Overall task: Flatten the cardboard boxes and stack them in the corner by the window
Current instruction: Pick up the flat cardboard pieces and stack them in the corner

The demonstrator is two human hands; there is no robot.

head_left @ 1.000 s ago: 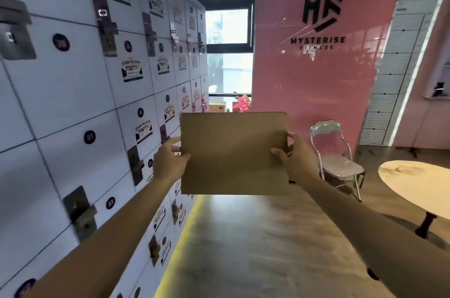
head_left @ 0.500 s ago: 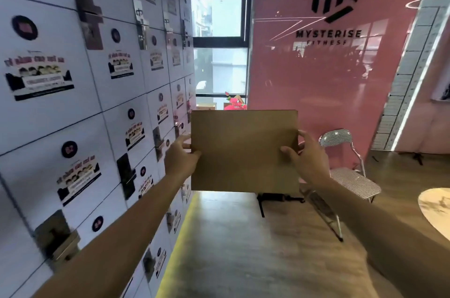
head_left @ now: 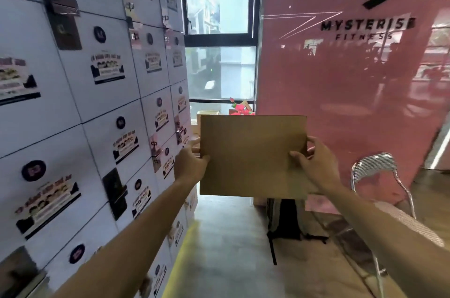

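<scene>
A flattened brown cardboard box (head_left: pixel 250 151) hangs upright at chest height in front of me, its broad face toward the camera. My left hand (head_left: pixel 188 163) grips its left edge and my right hand (head_left: pixel 314 163) grips its right edge, thumbs on the near face. Behind its top edge, by the window (head_left: pixel 219 30) at the end of the aisle, more brown cardboard (head_left: pixel 208 112) shows, mostly hidden. The floor in that corner is covered by the held box.
A wall of white lockers (head_left: pixel 85 115) runs along the left. A pink glossy wall (head_left: pixel 353 90) stands on the right, with a metal folding chair (head_left: pixel 379 176) and a black stand (head_left: pixel 285 224) at its foot. Red flowers (head_left: pixel 239 107) sit by the window. The wooden floor (head_left: pixel 226 261) forms a narrow aisle.
The view has advanced down the aisle toward the window; lockers and pink wall loom larger. The round table has left the view. Both hands keep the same hold on the flat box.
</scene>
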